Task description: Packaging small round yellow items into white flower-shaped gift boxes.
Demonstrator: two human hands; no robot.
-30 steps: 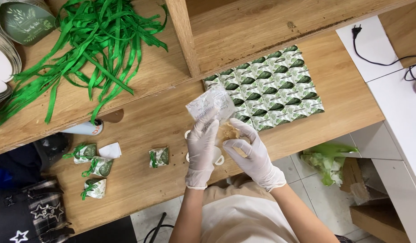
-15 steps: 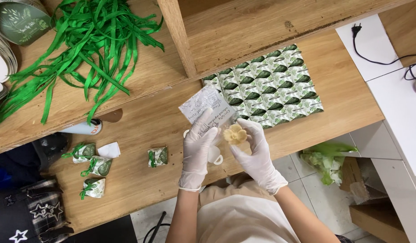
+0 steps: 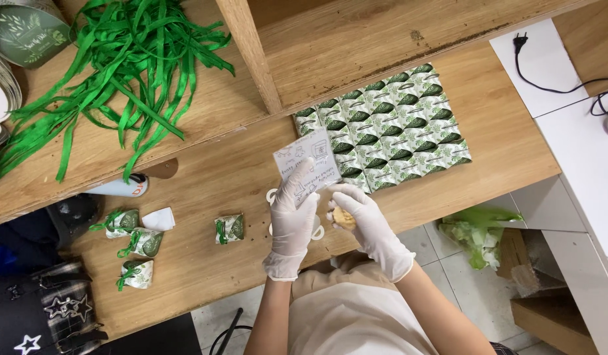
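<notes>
Wrapper (image 3: pixel 307 164) is now lifting clear in your left hand (image 3: pixel 292 220), pinched by a corner; your right hand (image 3: pixel 363 220) is closing around the cake (image 3: pixel 344 217), brought lower than before.

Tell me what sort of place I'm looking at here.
Probably a small packing bench for wrapped sweets or gifts: flat leaf-printed green-and-white wrapper sheets in rows, loose green ribbon strips, and small ribbon-tied wrapped parcels on the plywood worktop.

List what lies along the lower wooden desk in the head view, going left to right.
Cluster of three small green-ribboned leaf-print parcels → single leaf-print parcel → left hand in a white glove holding a small white printed card → right gloved hand holding a pale yellow lump → sheet of leaf-patterned wrappers.
</notes>
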